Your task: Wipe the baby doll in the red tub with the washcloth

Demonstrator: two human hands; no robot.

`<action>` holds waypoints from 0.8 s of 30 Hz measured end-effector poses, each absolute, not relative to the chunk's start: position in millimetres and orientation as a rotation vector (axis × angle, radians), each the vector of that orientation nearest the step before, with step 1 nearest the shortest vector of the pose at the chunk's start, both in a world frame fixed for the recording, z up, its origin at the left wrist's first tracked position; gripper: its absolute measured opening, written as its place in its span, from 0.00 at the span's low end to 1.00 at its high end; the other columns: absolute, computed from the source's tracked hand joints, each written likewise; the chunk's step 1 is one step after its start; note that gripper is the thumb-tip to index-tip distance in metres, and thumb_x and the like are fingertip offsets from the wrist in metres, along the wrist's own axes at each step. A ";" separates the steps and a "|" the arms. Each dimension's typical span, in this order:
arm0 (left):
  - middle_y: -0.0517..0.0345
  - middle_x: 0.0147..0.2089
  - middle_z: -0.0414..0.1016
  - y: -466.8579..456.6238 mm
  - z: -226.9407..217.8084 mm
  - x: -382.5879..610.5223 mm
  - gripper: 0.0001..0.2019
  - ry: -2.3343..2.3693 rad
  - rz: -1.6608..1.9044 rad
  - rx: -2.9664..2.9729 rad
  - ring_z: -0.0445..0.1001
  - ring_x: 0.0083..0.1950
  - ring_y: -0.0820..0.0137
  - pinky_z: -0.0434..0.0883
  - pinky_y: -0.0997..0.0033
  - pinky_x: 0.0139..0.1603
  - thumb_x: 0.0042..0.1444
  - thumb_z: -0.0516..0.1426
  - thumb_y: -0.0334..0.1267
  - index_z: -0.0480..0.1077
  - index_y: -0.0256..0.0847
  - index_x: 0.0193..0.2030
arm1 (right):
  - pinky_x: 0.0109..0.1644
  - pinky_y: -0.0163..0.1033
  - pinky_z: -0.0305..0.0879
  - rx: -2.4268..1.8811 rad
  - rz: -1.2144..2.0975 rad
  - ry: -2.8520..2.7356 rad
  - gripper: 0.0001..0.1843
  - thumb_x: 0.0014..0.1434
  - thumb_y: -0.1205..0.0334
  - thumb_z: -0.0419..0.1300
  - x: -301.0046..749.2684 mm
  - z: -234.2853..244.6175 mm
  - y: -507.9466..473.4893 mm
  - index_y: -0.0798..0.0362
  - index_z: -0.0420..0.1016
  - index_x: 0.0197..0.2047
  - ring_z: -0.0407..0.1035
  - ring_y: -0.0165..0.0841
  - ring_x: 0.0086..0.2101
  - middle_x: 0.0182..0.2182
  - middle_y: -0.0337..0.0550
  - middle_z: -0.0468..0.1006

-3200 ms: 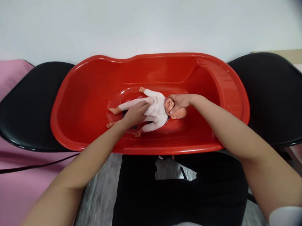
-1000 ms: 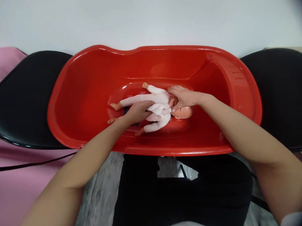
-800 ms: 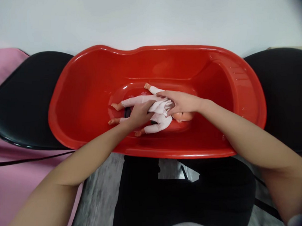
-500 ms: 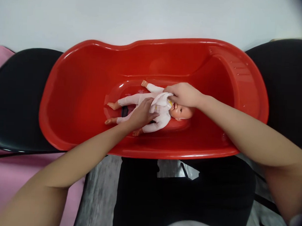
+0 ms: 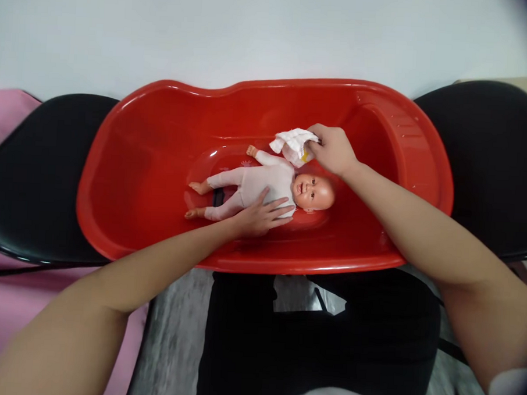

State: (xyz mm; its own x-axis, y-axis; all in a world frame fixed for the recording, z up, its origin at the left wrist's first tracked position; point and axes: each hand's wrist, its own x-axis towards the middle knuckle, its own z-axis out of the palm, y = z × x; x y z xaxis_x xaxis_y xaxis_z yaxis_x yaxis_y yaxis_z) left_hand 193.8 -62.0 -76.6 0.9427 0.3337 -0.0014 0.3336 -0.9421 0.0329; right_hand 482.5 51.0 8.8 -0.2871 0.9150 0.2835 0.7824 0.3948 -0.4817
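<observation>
Head view: saw white cloth (image 5: 294, 142) pinched firmly in right hand (image 5: 333, 149), with loose end drooping left and a yellow patch showing. Had lain over the doll's chest half a second back, between both hands; by now was lifted to the far side, just beyond the doll's head. Saw left hand (image 5: 262, 216) off the cloth too: fingers spread, laid across the near side of the chest, gripping nothing. Found doll (image 5: 262, 181) face up on the floor of red tub (image 5: 138, 157), feet left, head right, far arm stretched out. Read the change as chest and face uncovered, cloth under one-hand control, doll steadied by the other. Couldn't tell how hard left palm pressed. Noted left chair (image 5: 50, 176) and right chair (image 5: 487, 166) flanking the tub.
</observation>
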 end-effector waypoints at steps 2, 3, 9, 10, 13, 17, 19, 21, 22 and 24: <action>0.58 0.85 0.62 -58.0 -81.2 196.3 0.29 0.500 -0.015 3.088 0.59 0.86 0.52 0.43 0.22 0.85 0.71 0.56 0.25 0.76 0.59 0.72 | 0.52 0.51 0.72 -1.452 0.336 -2.132 0.19 0.70 0.54 0.55 483.9 7.9 51.6 0.50 0.83 0.55 0.76 0.47 0.43 0.43 0.49 0.86; 0.58 0.85 0.62 -55.8 -83.3 197.3 0.29 0.481 -0.043 3.101 0.58 0.86 0.53 0.43 0.20 0.85 0.72 0.54 0.25 0.76 0.59 0.71 | 0.52 0.51 0.72 -1.458 0.331 -2.127 0.19 0.70 0.54 0.55 484.4 7.5 51.9 0.50 0.83 0.55 0.76 0.47 0.44 0.43 0.48 0.86; 0.64 0.86 0.60 -47.6 -93.3 200.3 0.29 0.511 -0.056 3.124 0.53 0.88 0.56 0.43 0.21 0.86 0.74 0.52 0.24 0.78 0.62 0.68 | 0.51 0.50 0.72 -1.498 0.294 -2.097 0.18 0.67 0.56 0.56 485.5 5.4 52.5 0.51 0.83 0.52 0.76 0.47 0.42 0.43 0.49 0.86; 0.65 0.85 0.61 -46.5 -94.9 200.4 0.29 0.538 -0.047 3.121 0.53 0.88 0.56 0.44 0.20 0.86 0.74 0.52 0.24 0.78 0.63 0.68 | 0.50 0.50 0.72 -1.506 0.295 -2.095 0.18 0.66 0.56 0.56 485.3 5.2 52.3 0.52 0.83 0.52 0.76 0.47 0.42 0.43 0.50 0.86; 0.68 0.85 0.62 -41.2 -98.5 200.1 0.29 0.635 0.029 3.115 0.55 0.88 0.54 0.46 0.20 0.86 0.74 0.55 0.26 0.78 0.67 0.69 | 0.51 0.50 0.72 -1.524 0.297 -2.095 0.19 0.65 0.56 0.56 485.1 4.3 52.1 0.52 0.83 0.52 0.77 0.47 0.43 0.43 0.50 0.86; 0.62 0.84 0.64 -31.2 -95.7 198.5 0.24 0.727 0.159 3.134 0.58 0.86 0.48 0.52 0.13 0.81 0.76 0.58 0.30 0.78 0.64 0.69 | 0.54 0.51 0.72 -1.507 0.261 -2.089 0.20 0.67 0.55 0.56 486.5 1.1 53.7 0.54 0.83 0.54 0.77 0.49 0.45 0.45 0.52 0.86; 0.58 0.84 0.65 -27.0 -91.3 197.7 0.21 0.772 0.217 3.144 0.60 0.85 0.46 0.54 0.10 0.78 0.76 0.59 0.31 0.79 0.60 0.68 | 0.55 0.52 0.73 -1.503 0.241 -2.090 0.22 0.69 0.53 0.56 487.8 -0.4 54.2 0.54 0.82 0.56 0.77 0.50 0.46 0.45 0.53 0.86; 0.55 0.83 0.66 -24.2 -86.6 197.0 0.21 0.814 0.286 3.140 0.61 0.84 0.44 0.54 0.09 0.78 0.75 0.59 0.29 0.80 0.58 0.66 | 0.56 0.53 0.73 -1.514 0.228 -2.099 0.23 0.70 0.51 0.55 489.1 -1.0 53.8 0.53 0.82 0.59 0.77 0.50 0.46 0.45 0.53 0.86; 0.54 0.83 0.66 -23.3 -84.7 196.7 0.21 0.831 0.319 3.133 0.62 0.84 0.43 0.54 0.09 0.78 0.75 0.60 0.28 0.80 0.58 0.66 | 0.56 0.53 0.74 -1.523 0.221 -2.104 0.23 0.71 0.51 0.55 489.5 -0.8 53.4 0.52 0.82 0.59 0.77 0.51 0.46 0.46 0.53 0.86; 0.54 0.83 0.67 -21.8 -81.8 196.0 0.22 0.846 0.364 3.119 0.62 0.84 0.43 0.53 0.09 0.78 0.74 0.60 0.28 0.80 0.57 0.67 | 0.56 0.54 0.74 -1.544 0.208 -2.109 0.23 0.71 0.51 0.55 489.6 -0.1 52.0 0.52 0.81 0.59 0.77 0.51 0.46 0.46 0.53 0.86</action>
State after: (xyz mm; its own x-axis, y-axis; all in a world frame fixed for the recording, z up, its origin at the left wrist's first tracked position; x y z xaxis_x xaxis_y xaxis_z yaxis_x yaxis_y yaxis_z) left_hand 196.0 -21.8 -81.8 0.8400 0.4852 0.2430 0.5099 -0.8589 -0.0477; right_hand 489.6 52.0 -0.1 -0.2205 0.9241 0.3120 0.8456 0.3406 -0.4110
